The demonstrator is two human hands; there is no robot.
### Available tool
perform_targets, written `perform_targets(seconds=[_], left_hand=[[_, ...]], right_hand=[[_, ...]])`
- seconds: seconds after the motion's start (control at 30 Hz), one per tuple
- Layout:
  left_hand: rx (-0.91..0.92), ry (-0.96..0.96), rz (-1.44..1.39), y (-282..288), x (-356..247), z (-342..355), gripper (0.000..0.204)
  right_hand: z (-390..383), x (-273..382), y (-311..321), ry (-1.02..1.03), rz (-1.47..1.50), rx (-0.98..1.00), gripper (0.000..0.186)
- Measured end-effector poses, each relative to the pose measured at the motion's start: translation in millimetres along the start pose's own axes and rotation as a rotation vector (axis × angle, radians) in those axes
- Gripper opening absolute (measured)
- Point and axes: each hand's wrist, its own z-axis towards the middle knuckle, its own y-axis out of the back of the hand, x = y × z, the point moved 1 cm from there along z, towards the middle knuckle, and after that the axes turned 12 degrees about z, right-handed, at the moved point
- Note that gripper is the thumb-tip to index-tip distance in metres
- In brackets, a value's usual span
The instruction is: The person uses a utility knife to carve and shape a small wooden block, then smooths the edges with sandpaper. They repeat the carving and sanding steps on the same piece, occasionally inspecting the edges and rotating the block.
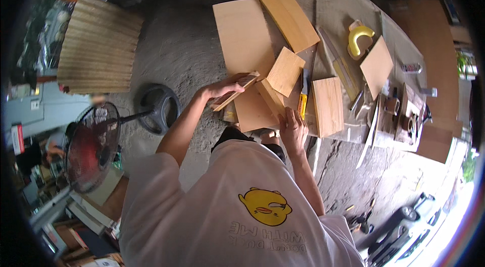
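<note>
My left hand [223,88] is closed round a small flat wooden piece [247,80] with a dark reddish-brown face and pale edges, held tilted over the left side of the work surface. My right hand [293,126] grips the near end of a narrow light wooden board [271,96]; its fingertips are partly hidden. That board's far end lies close to the left-hand piece and beside a square wooden block [286,71]. Just right of my right hand lies a yellow-and-black cutter knife [303,96]. Beneath is a large thin brown board [243,34].
A long plank [283,12] lies at the far side, and another wooden board [328,107] right of the knife. Farther right are a yellow curved object [359,39], a thin square panel [377,68] and a tape dispenser [408,123]. A standing fan [93,146] is at left.
</note>
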Motion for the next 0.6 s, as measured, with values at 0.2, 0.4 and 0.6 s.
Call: perform_targets(seconds=[0.2,0.4,0.6], left_hand=[[0.125,-0.145,0.248,18,-6,57,0.079],[0.131,-0.155,0.494,6,-6,68,0.081],[-0.067,-0.125,0.481,-17,2,54,0.08]], right_hand=[[3,1,-5,-0.033,-0.04,-0.129,0.029],[7,2,-2,-0.101,-0.096,-0.128,0.032],[7,-3,-9,-0.084,-0.17,-0.173,0.033]])
